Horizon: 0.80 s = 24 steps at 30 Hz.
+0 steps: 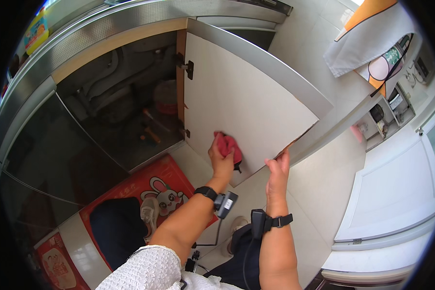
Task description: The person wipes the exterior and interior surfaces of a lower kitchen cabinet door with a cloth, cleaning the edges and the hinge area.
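Observation:
A red cloth (229, 146) is gripped in my left hand (222, 157), which presses it against the white inner face of a cabinet door (239, 98), low down. The door stands swung out on metal hinges (189, 69). My right hand (280, 168) holds the door's lower outer corner, fingers at its worn edge. Both wrists wear black straps with small devices.
Pipes, a bucket (165, 96) and an orange-handled tool (152, 135) lie in the dark cabinet. A red rabbit mat (181, 174) is on the tiled floor. A patterned cloth (369, 40) hangs at upper right, above open shelves (398, 112). A white door (388, 195) stands at right.

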Each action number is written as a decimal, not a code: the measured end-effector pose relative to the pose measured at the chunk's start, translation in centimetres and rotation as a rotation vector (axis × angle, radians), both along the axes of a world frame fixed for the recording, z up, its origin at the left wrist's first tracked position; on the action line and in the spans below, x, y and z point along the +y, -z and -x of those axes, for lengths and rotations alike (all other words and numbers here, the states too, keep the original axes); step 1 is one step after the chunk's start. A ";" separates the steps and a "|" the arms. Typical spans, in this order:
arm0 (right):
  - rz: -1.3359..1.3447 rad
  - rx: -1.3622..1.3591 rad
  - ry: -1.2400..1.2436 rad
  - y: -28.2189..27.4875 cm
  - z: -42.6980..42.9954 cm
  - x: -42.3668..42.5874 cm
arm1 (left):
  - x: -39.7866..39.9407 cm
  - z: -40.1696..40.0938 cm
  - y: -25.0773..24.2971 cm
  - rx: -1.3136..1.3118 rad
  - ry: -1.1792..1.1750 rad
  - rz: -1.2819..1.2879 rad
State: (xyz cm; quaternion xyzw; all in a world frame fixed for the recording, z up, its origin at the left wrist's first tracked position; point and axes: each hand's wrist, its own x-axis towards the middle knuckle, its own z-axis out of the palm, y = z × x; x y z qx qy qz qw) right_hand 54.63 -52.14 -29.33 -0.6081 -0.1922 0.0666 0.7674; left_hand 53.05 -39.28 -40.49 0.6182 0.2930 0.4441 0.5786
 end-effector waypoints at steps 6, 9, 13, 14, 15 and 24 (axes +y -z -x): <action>-0.026 -0.085 0.119 0.0 -0.2 0.5 | 1.5 0.7 -5.2 -0.081 0.002 -0.017; -0.023 -0.037 0.104 0.2 0.5 0.9 | 0.8 2.2 -14.7 -0.240 0.036 -0.427; 0.000 -0.123 0.142 0.5 0.0 0.9 | 1.0 0.8 -16.8 -0.276 0.122 -0.640; -0.012 -0.107 0.133 0.6 -0.1 0.9 | 1.5 0.3 -15.2 -0.276 0.119 -0.637; -0.022 -0.093 0.129 0.7 -0.3 0.9 | 2.1 -0.4 -12.4 -0.176 0.012 -0.489; -0.059 -0.072 0.340 2.9 -1.6 1.3 | 6.0 -0.6 1.5 -0.222 0.083 0.212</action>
